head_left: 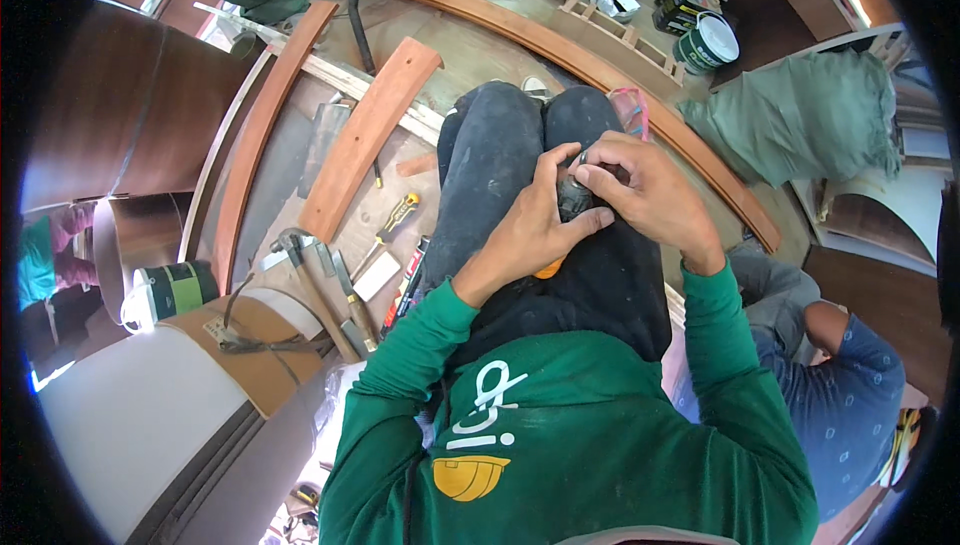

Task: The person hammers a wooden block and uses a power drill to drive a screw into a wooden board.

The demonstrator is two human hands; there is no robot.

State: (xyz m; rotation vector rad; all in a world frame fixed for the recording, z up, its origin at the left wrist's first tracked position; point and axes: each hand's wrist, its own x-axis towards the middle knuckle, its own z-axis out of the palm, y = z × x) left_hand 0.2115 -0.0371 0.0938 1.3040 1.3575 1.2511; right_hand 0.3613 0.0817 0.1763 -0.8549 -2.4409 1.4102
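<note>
Over my lap I hold a dark, blackish tool (574, 199) whose exact kind I cannot make out; an orange part (549, 268) shows below it. My left hand (540, 220) is curled round its left side, thumb across the near end. The fingers of my right hand (648, 185) are bent and pinched at its upper right end, and what lies under those fingertips is hidden. Left of my legs are a yellow and black screwdriver (398, 217), a hammer (315, 285) and a wooden-handled chisel (355, 300).
Reddish wooden boards (370, 135) lie to the left, and a long curved wooden strip (470, 10) arcs beyond my knees. White paint buckets (712, 40) stand far right, near a green sack (800, 115). Close on my right sits another person in a blue shirt (835, 395).
</note>
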